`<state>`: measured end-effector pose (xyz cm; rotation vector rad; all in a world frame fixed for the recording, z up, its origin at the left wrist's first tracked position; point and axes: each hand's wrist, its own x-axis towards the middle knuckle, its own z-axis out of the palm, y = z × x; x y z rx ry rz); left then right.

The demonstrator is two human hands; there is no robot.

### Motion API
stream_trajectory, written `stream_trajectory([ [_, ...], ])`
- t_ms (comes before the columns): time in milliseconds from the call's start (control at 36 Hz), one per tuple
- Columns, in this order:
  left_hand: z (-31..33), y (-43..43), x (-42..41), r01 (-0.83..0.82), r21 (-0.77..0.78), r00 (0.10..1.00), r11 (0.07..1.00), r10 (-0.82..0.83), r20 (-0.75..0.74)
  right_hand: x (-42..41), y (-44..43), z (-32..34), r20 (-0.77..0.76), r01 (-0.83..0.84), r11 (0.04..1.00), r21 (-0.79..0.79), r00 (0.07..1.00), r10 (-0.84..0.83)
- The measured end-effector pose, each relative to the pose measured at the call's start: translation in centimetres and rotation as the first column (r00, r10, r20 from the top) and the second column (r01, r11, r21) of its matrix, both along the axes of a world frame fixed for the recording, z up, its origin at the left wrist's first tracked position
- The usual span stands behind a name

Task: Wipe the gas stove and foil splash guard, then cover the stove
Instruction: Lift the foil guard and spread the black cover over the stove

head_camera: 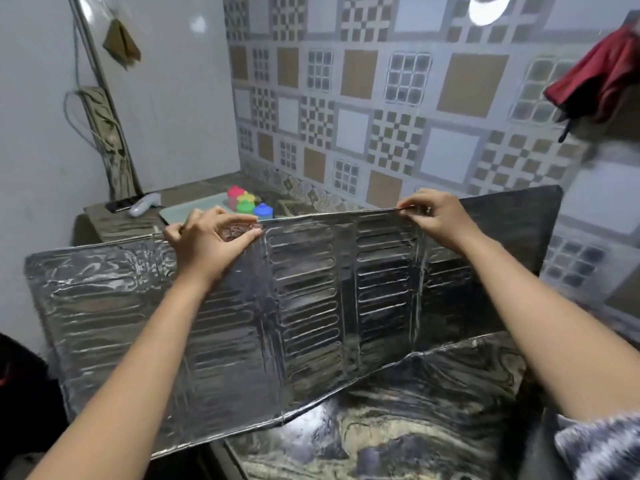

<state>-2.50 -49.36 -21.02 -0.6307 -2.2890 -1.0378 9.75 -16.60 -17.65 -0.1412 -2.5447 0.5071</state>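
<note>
The foil splash guard [304,299], a wide silver panel with embossed ribs and fold lines, stands across the middle of the view. My left hand [207,244] pinches its top edge left of centre. My right hand [436,216] pinches the same edge further right. The guard's left wing leans towards me and its lower corner hangs past the counter's front. Its right wing [512,230] angles back towards the wall. The gas stove is not visible; the guard may be hiding it.
A marbled dark counter [398,427] lies below the guard. Behind it, a pale tray [187,209] carries coloured lidded jars [247,202], with a white handheld object [143,204] beside it. A red cloth [602,74] hangs at upper right. Patterned tiles cover the wall.
</note>
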Motion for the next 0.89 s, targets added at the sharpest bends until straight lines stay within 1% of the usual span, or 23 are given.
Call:
stream_trajectory([
  [222, 1.8, 4.1, -2.6, 0.017, 0.032, 0.996, 0.999, -0.014, -0.089, -0.6, 2.5, 2.2, -0.104, 0.035, 0.999, -0.017, 0.994, -0.037],
  [306, 2.4, 5.7, -3.5, 0.058, 0.048, 0.991, 0.997, -0.051, -0.125, -0.7, 3.8, 2.8, -0.127, 0.057, 0.998, -0.021, 0.990, -0.060],
  [444, 3.3, 8.8, -4.6, 0.116, 0.022, 0.978, 0.993, -0.111, -0.175, -0.5, 6.4, 3.1, -0.151, 0.114, 0.992, -0.044, 0.981, -0.120],
  [556, 3.7, 11.6, -5.0, 0.184, 0.008, 0.966, 0.983, -0.179, -0.185, 0.6, 8.2, 3.3, -0.167, 0.165, 0.985, -0.050, 0.971, -0.171],
  [694, 3.9, 15.2, -4.1, 0.274, 0.009, 0.951, 0.962, -0.270, -0.152, 3.7, 10.4, 3.4, -0.148, 0.207, 0.977, -0.048, 0.966, -0.212],
  [778, 4.0, 17.3, -3.0, 0.323, -0.001, 0.937, 0.946, -0.320, -0.137, 6.1, 11.6, 3.6, -0.145, 0.258, 0.964, -0.070, 0.953, -0.266],
  [889, 4.5, 20.2, -0.5, 0.367, -0.005, 0.921, 0.930, -0.364, -0.141, 9.8, 13.6, 4.1, -0.175, 0.310, 0.950, -0.042, 0.934, -0.312],
])
